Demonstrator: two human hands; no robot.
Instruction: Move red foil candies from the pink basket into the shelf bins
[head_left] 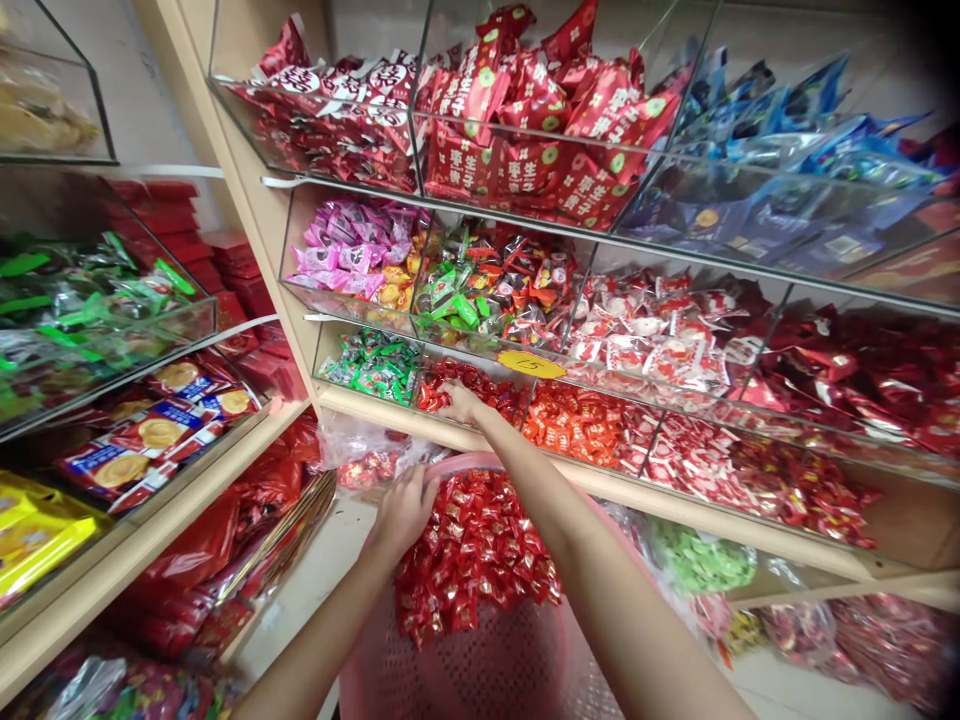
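In the head view the left hand lies over the far left rim of the pink basket, seemingly to steady it, while the right hand reaches over into the shelf compartment of red sweets, its fingertips among them, though I cannot tell whether either hand grips. The basket, apparently set close below for a short reach, opens upward and holds wrapped candies heaped toward its far side, their long axes pointing every which way.
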